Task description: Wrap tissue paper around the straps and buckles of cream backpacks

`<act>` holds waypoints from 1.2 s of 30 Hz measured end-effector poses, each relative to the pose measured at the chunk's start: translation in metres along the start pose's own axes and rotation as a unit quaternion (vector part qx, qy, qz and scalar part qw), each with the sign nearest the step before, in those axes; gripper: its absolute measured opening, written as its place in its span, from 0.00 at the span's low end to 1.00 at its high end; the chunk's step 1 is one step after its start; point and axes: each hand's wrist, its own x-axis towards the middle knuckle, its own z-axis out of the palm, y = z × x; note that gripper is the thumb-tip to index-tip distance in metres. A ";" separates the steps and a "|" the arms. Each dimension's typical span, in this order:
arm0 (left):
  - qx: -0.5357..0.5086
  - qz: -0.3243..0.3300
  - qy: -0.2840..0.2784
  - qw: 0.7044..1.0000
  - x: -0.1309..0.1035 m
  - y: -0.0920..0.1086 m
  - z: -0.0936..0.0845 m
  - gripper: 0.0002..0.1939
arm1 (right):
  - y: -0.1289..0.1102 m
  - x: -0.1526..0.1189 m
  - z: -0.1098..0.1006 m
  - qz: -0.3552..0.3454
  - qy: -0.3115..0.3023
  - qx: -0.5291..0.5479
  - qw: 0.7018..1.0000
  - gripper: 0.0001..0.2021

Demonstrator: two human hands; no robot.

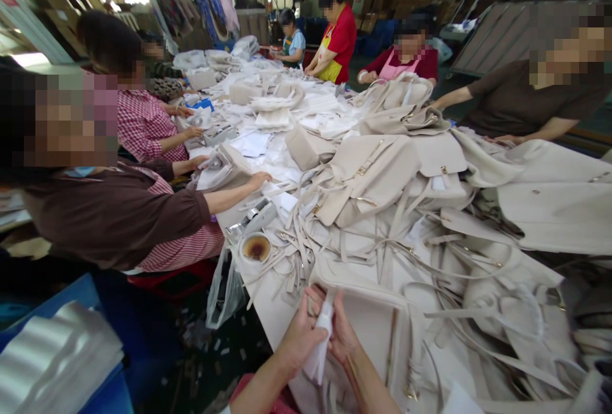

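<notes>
My left hand [301, 331] and my right hand [342, 331] meet at the near edge of the table, both pinching a white strip of material [321, 337] that hangs down between them. Just beyond the hands lies a cream bag panel [377, 312] with a thin strap running along it. Tangled cream straps [382, 254] spread over the table behind it.
A long table [268, 305] is heaped with cream bags [368, 171] and white sheets. Several people work along both sides. A small bowl of brown liquid [256, 248] sits near the left edge, a plastic bag [224, 289] hangs below it, and a blue bin [95, 395] stands at lower left.
</notes>
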 end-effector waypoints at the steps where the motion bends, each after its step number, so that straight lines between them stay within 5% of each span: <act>1: 0.007 0.006 0.011 1.000 -0.001 -0.001 0.001 0.61 | -0.002 -0.006 -0.001 0.000 -0.003 -0.003 1.000 0.30; 8: -0.001 -0.004 0.070 0.998 -0.012 -0.010 -0.010 0.53 | -0.001 -0.052 -0.010 -0.008 0.016 -0.085 0.996 0.27; 13: 0.077 0.036 0.118 0.989 -0.012 -0.018 -0.009 0.40 | -0.002 -0.043 0.002 -0.080 0.106 -0.252 0.959 0.23; 19: -0.043 -0.018 0.086 0.995 -0.018 -0.016 -0.010 0.31 | -0.006 -0.029 0.005 -0.089 0.073 -0.269 0.956 0.24; 27: -0.063 -0.098 0.010 0.993 -0.037 -0.014 -0.022 0.18 | 0.003 -0.074 -0.002 -0.050 -0.040 -0.188 0.980 0.20; 36: -0.072 -0.129 -0.046 0.988 -0.041 -0.009 -0.026 0.15 | 0.027 -0.066 -0.009 -0.150 0.027 -0.226 0.962 0.28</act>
